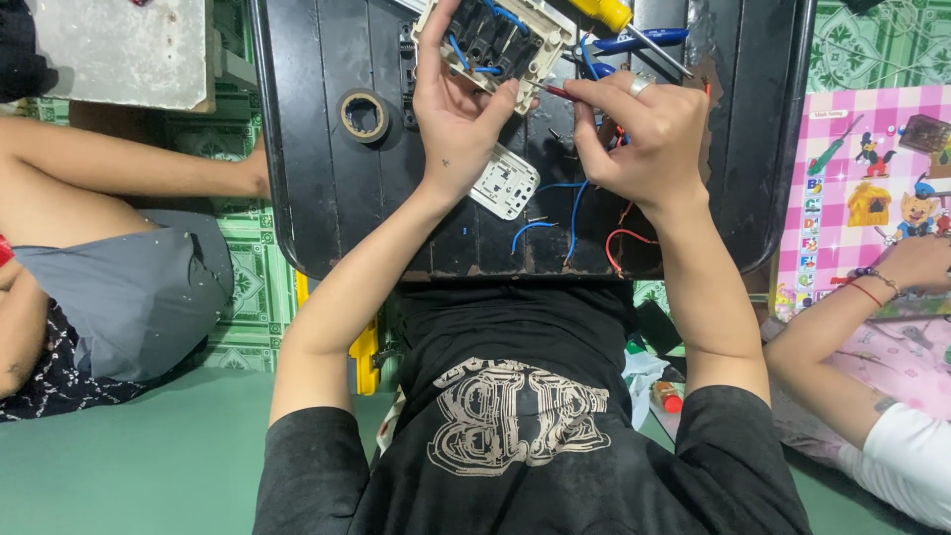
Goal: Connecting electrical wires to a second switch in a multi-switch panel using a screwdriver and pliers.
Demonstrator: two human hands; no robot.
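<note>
I sit on a floor of green patterned tiles (253,287), my knees against a low black wooden worktop with rounded corners (307,188). To my left stands a pale, scuffed stone block (119,50), and to my right lies a pink checked cartoon mat (852,188). Light falls evenly, with soft shadows.

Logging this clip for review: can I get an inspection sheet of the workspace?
Surface: black slatted tray table, worn at the edges.
Job's things: cream switch plate with black modules in left hand; red-tipped tool in right hand.
Clutter: black tape roll, white socket face, yellow-handled screwdriver, blue-handled pliers.
Fingers: both hands closed on their items.
Cables: loose blue wires, red wire.
Surroundings: green floor, other people's limbs, pink checked board.
</note>
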